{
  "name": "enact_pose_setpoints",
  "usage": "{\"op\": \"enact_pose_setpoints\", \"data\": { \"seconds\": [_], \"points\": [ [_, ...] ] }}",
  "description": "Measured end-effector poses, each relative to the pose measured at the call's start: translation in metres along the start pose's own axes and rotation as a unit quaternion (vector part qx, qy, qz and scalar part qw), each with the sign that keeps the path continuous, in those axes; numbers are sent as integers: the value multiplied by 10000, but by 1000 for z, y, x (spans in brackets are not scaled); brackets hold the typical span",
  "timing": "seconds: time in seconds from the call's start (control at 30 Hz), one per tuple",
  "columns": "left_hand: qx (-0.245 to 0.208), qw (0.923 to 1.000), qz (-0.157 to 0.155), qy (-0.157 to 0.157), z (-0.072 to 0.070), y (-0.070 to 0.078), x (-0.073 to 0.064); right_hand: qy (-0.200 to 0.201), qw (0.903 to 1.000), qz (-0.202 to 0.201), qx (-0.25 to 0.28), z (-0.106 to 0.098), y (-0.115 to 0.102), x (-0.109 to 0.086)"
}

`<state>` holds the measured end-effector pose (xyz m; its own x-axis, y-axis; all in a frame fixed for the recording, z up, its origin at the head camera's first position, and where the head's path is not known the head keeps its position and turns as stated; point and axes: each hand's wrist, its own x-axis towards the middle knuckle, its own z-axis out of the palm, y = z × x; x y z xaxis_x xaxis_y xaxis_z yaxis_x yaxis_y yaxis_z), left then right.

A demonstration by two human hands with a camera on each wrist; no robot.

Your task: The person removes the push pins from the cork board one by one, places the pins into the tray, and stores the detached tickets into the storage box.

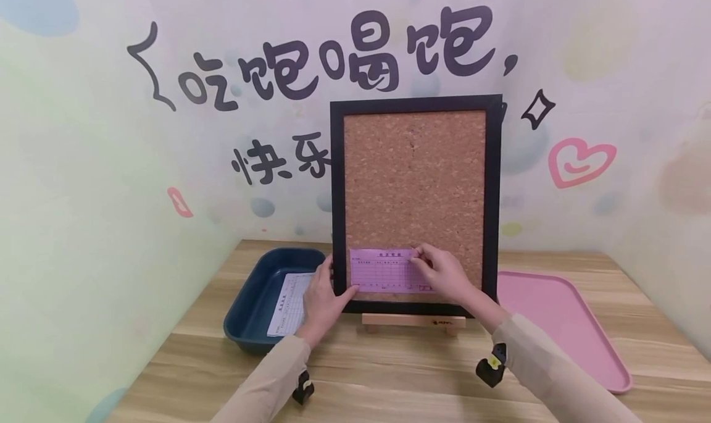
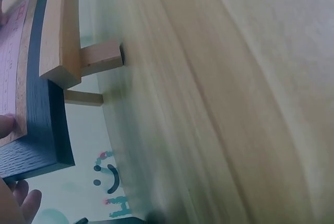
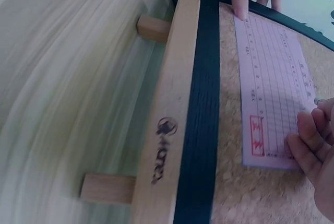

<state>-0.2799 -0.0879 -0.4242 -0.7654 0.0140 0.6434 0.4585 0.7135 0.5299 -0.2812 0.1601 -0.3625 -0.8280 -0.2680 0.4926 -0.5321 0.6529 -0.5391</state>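
A pink printed slip (image 1: pixel 383 272) lies flat against the lower part of a black-framed cork board (image 1: pixel 413 182). My left hand (image 1: pixel 326 299) grips the board's left edge, fingers behind the frame and thumb pressing the slip's lower left corner. With the right hand (image 1: pixel 442 275) I pinch a small greenish pushpin (image 3: pixel 317 101), mostly hidden by the fingers, at the slip's upper edge. Other right-hand fingers touch the paper. A wooden easel (image 1: pixel 408 320) carries the board, its front ledge close up in the right wrist view.
Left of the board stands a dark blue tray (image 1: pixel 236 324) holding white printed slips (image 1: pixel 289 305). A pink tray (image 1: pixel 561 324) lies to the right on the wooden table (image 1: pixel 389 380). Behind is a patterned wall (image 1: pixel 611 89) with lettering.
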Motion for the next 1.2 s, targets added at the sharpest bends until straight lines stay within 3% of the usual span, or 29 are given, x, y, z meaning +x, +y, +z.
{"op": "enact_pose_setpoints", "data": {
  "seconds": [0.2, 0.43, 0.53, 0.67, 0.8, 0.93, 1.2],
  "points": [
    [301, 9979, 510, 262, -7, -3, 7, 16, 10000, 5, -30, -2, 10, -7],
    [757, 9855, 1326, 744, -17, -1, 23, -91, 9999, 58, 40, -6, 14, -13],
    [989, 9786, 1697, 609, -20, 4, 31, -106, 9999, 92, 56, -7, 14, -15],
    [1290, 9674, 2173, 176, -25, 13, 43, -101, 9999, 85, 24, -7, 14, -16],
    [1554, 9572, 2436, -191, -27, 20, 52, -82, 9999, 97, -22, -6, 14, -16],
    [1791, 9523, 2440, -399, -27, 22, 57, -118, 9998, 132, -46, -5, 13, -15],
    [1887, 9532, 2280, -614, -26, 24, 62, -175, 9996, 147, -145, -4, 10, -16]
  ]
}}
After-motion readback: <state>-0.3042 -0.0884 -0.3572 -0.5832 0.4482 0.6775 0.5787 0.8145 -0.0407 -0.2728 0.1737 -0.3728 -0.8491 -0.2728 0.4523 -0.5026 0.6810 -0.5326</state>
